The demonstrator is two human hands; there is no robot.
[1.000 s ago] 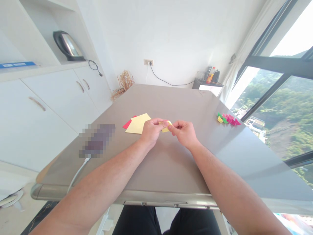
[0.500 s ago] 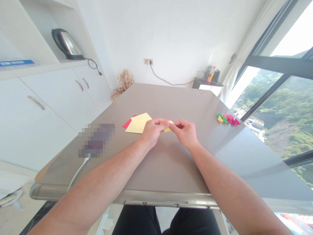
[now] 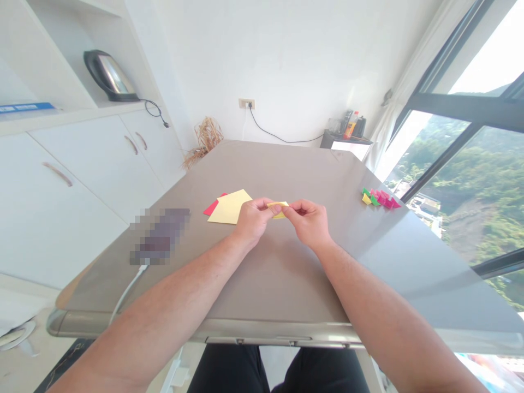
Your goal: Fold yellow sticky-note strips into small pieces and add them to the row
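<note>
We have both bare hands on a small folded yellow paper piece (image 3: 280, 215) above the grey, smooth-topped table (image 3: 270, 278): left hand (image 3: 251, 219) and right hand (image 3: 309, 221) pinch it, thumbs nearly meeting. We judge the step as pressing a fold; the next move calls for steady pinches and aligned edges. Versus one second ago, the paper's top edge looks flatter, thumbs more level. The flat pale-yellow paper sheet (image 3: 227, 208) by the left hand hasn't moved.
</note>
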